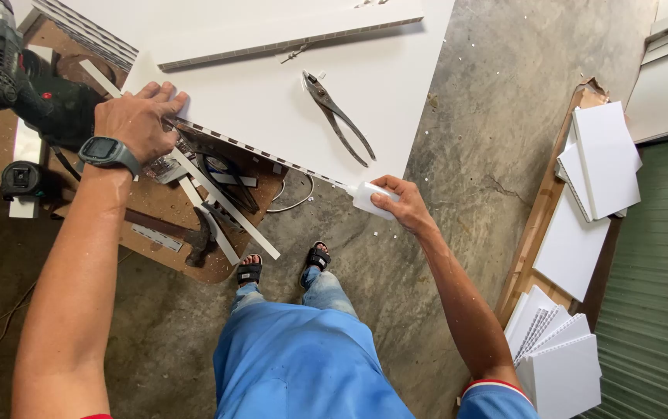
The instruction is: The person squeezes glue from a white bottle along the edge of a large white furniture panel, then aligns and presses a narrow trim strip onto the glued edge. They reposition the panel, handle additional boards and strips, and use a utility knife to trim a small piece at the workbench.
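In the head view we are gripping a small white plastic squeeze bottle [373, 199] in our right hand [404, 206], fingers wrapped round its body, its nozzle pointing left and touching the near cut edge of the large white hollow-core panel [287, 109]. That edge is running as a long diagonal up-left from the nozzle to our left hand [138, 118], which is pressing flat with fingers spread on the panel's far corner, so the right hand is the nearer one to the seam's lower end.
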